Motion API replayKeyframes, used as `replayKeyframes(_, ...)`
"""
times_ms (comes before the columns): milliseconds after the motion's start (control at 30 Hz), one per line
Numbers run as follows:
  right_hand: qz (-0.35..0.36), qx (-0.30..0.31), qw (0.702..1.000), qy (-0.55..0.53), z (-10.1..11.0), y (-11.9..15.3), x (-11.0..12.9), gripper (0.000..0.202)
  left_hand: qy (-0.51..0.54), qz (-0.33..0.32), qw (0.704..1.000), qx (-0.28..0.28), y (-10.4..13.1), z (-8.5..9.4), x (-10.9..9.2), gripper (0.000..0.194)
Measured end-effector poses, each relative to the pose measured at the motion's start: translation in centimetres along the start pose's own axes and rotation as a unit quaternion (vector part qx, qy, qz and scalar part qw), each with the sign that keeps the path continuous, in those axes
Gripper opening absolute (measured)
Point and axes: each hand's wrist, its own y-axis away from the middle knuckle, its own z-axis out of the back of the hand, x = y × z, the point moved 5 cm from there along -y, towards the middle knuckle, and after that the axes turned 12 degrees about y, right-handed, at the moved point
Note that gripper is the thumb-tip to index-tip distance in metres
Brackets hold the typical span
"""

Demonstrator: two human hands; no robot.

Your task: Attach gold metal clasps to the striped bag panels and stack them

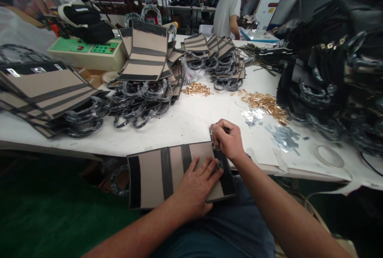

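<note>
One left hand [196, 184], one right hand [229, 138], one separate striped panel [151, 172], three stacks of similar panels [149, 42], two heaps of gold fittings [265, 104], two heaps of silver plates [284, 137], one control box [89, 60]

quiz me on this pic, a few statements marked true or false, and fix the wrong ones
1. The left hand rests on the striped panel. True.
2. The right hand lies open and flat. False: the right hand is curled around a dark object.
3. All the gold pieces on the table lie in one heap. False: the gold pieces lie in two main heaps.
4. The ring lies to the right of the silver plates. True.
5. The green-faced box stands on the right side of the table. False: the green-faced box stands on the left side.
</note>
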Motion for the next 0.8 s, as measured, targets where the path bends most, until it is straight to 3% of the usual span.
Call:
replayKeyframes(233,-0.021,-0.044,0.989,-0.136,2.5,1.7,0.3,0.039,0.009,0.0,1.0,0.011,-0.6,0.6,0.5,0.102)
replayKeyframes(467,-0.059,-0.129,0.963,-0.228,5.0,4.2,-2.5,0.038,-0.001,-0.005,1.0,0.029,-0.8,0.5,0.5,0.1)
replayKeyframes(667,-0.111,-0.196,0.928,-0.298,6.2,4.1,-5.0,0.04,0.002,-0.013,1.0,0.026,-0.8,0.4,0.6,0.099)
replayKeyframes(800,-0.108,-0.203,0.926,-0.298,5.7,4.1,-4.8,0.038,0.009,-0.02,1.0,0.022,-0.8,0.3,0.7,0.1)
